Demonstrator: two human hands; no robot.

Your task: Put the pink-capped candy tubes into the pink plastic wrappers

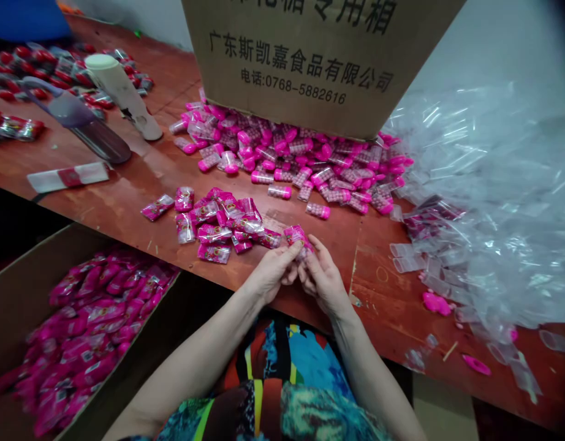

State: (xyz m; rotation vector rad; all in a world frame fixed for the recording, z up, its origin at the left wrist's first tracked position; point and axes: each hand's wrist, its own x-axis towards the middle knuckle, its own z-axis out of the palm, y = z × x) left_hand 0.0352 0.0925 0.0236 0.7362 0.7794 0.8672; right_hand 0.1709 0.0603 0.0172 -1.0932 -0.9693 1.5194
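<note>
Together, the left hand (280, 264) and right hand (325, 274) hold a pink packet (295, 233) in narrow pinches. A slack grip could drop it among the similar packets (214, 234) at its nine o'clock, a forward bump scatter the capped tubes (279, 192) at twelve

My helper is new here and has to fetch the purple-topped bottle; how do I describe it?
Find the large cardboard box with black lettering, above the red-brown table. To its left is a whitish bottle with a pale green lid, and just beyond that the purple-topped bottle. Unlike its neighbour, it has a looped handle on top and a dark lower part.
</note>
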